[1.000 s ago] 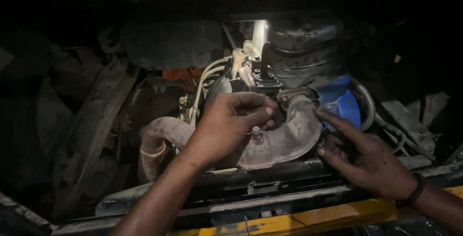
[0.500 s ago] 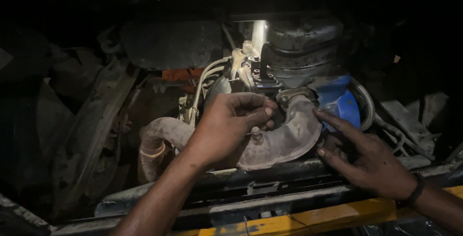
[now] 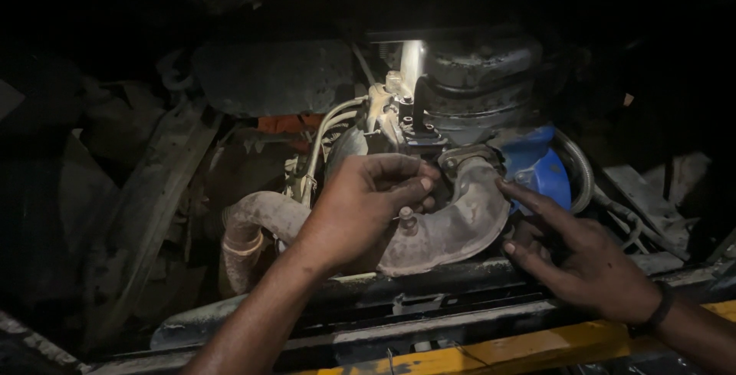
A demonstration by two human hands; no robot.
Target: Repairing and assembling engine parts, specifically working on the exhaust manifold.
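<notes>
A big bent metal pipe [image 3: 460, 225] lies across the middle of the frame, running from lower left up to the right, where it meets a blue part [image 3: 546, 172]. The left hand [image 3: 360, 210] sits on top of the pipe, nearer to its small bolt [image 3: 407, 217]. Its fingers [image 3: 410, 189] are curled almost shut just above the bolt; whether they grip it cannot be told. The right hand [image 3: 594, 264] lies open at the lower right, fingertips touching the pipe's right end.
</notes>
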